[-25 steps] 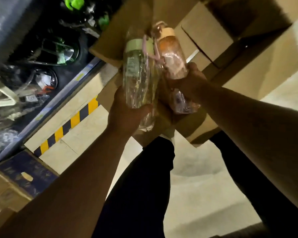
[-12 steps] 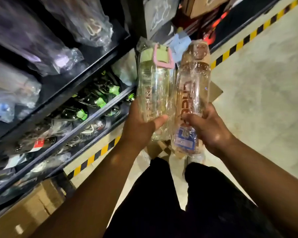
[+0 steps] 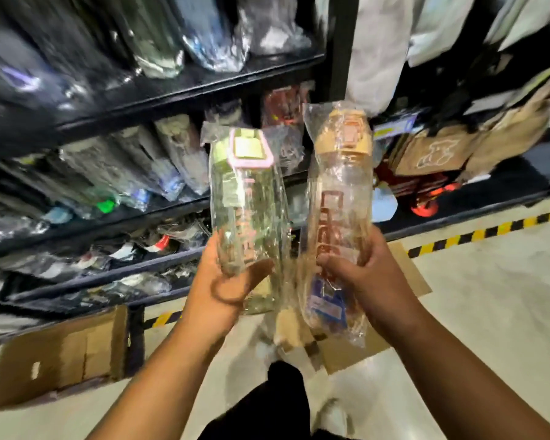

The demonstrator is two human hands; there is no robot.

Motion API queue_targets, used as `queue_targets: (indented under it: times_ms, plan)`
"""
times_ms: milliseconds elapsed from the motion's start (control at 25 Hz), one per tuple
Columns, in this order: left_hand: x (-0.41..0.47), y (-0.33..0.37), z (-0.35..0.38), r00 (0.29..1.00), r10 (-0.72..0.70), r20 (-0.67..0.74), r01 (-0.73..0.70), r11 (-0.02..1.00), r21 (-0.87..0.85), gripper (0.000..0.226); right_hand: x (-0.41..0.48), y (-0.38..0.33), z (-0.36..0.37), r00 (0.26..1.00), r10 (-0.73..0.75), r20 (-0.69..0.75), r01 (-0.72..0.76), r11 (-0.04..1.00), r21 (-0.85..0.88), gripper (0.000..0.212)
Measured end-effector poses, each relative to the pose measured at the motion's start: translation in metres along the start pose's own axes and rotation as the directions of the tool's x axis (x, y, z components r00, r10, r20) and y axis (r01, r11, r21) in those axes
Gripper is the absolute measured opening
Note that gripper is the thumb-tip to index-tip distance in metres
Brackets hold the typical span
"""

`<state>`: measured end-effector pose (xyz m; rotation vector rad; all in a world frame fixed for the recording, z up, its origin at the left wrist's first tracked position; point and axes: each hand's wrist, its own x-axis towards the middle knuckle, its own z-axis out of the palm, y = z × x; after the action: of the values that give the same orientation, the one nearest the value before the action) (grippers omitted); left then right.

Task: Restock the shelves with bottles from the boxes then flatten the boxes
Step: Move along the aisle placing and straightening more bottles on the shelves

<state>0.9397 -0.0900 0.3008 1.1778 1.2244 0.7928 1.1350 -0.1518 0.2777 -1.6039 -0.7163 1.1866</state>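
Note:
I hold two clear bottles upright in front of the shelves, each wrapped in a plastic bag. My left hand (image 3: 226,284) grips the lower part of the bottle with the green lid and pink strap (image 3: 246,204). My right hand (image 3: 362,274) grips the bottle with the orange lid (image 3: 340,198), which carries a blue label near its base. The two bottles stand side by side, a small gap between them. Black shelves (image 3: 185,87) behind them are packed with bagged bottles lying on their sides.
An open cardboard box (image 3: 61,354) lies on the floor at lower left, against the shelf foot. Another cardboard box (image 3: 356,350) sits on the floor under my hands. A yellow-black stripe (image 3: 489,231) runs along the shelf base. Brown paper bags (image 3: 432,154) fill the right shelf bay.
I have turned from the box toward the shelves and lifted both bottles higher. The view has risen, so upper shelf levels show. The bottles have moved slightly apart.

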Motion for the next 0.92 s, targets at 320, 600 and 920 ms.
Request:
queue_targets:
  times_ms: [320,600,920]
  plan:
    - [-0.071,0.091,-0.075,0.937,0.216,-0.276,-0.191,0.975,0.114,0.059,-0.039,-0.105,0.057,0.932,-0.325,0.158,0.309,0.944,0.12,0.074]
    - [-0.105,0.17,-0.199,0.853,0.44,-0.281,-0.403,0.897,0.183,0.078,-0.077,-0.215,0.178,0.779,-0.559,0.283,0.562,0.823,0.08,0.081]
    - [-0.124,0.234,-0.398,0.766,0.565,-0.307,-0.513,0.824,0.239,0.073,-0.133,-0.291,0.358,0.653,-0.691,0.311,0.714,0.698,0.05,0.091]
